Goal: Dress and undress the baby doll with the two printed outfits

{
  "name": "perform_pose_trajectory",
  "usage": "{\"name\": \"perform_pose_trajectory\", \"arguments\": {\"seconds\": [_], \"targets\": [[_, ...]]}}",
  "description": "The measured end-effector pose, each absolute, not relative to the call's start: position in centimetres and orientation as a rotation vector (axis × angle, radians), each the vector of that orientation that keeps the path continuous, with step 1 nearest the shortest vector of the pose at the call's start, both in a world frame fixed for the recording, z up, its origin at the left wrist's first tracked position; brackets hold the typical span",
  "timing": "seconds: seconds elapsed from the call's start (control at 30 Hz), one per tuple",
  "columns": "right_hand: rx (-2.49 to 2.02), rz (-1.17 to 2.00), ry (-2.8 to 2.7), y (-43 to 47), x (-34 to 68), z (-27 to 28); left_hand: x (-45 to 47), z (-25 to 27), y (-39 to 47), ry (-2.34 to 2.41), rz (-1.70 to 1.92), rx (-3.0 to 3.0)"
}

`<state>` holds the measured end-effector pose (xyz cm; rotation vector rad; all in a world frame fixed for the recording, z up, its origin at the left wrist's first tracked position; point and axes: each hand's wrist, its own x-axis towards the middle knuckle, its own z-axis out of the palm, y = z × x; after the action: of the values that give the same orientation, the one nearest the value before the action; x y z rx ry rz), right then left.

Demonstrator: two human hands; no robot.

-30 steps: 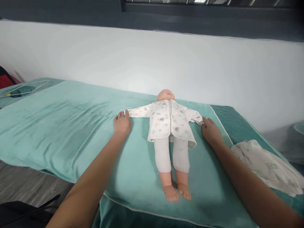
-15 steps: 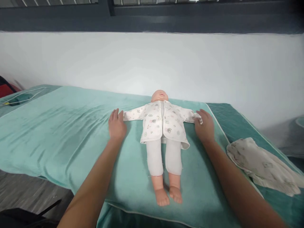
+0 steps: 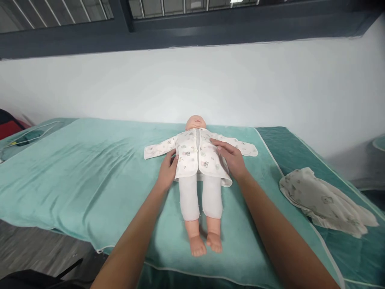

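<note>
A baby doll (image 3: 195, 121) lies on its back with its head toward the wall and bare feet toward me. It wears a white printed jacket (image 3: 188, 160), the sleeves spread out to both sides, the front edges meeting at the middle. White cloth covers its legs (image 3: 189, 198) down to the shins. My left hand (image 3: 168, 168) touches the jacket's left side edge, fingers apart. On the jacket's right front rests my right hand (image 3: 231, 158), its fingers stretched out over the fabric. Neither hand is closed on the jacket.
A green sheet (image 3: 90, 168) covers the bed under the doll. To the right lies a crumpled white printed garment (image 3: 325, 200) on darker green cloth. Behind the bed rises a white wall (image 3: 135, 88). A red and black item (image 3: 10, 124) stands at the far left.
Both hands have left the sleeve ends and moved inward to the sides of the jacket. The right sleeve's cuff, bunched before, now lies stretched out flat.
</note>
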<state>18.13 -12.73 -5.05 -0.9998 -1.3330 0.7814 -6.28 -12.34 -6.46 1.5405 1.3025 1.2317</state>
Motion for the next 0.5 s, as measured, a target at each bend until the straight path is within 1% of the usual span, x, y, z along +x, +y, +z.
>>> {"name": "perform_pose_trajectory", "arguments": {"seconds": [0.07, 0.13, 0.23, 0.33, 0.5], "targets": [[-1.248, 0.652, -1.262, -13.0, 19.2, -5.6, -6.4, -6.5, -12.8, 1.248, 1.278, 1.382], [-1.574, 0.518, -1.314, -12.9, 20.2, -6.2, -6.5, -6.6, -13.2, 1.161, 1.297, 1.170], [-1.888, 0.409, -1.496, -12.6, 20.9, -6.7, -6.5, -6.7, -12.9, 1.011, 1.188, 0.969], [-1.870, 0.423, -1.522, -12.2, 20.5, -6.8, -6.0, -6.3, -12.0, 0.899, 1.066, 0.901], [-1.590, 0.681, -1.305, -11.7, 19.1, -7.1, -4.7, -5.9, -10.4, 0.745, 1.091, 0.766]]}}
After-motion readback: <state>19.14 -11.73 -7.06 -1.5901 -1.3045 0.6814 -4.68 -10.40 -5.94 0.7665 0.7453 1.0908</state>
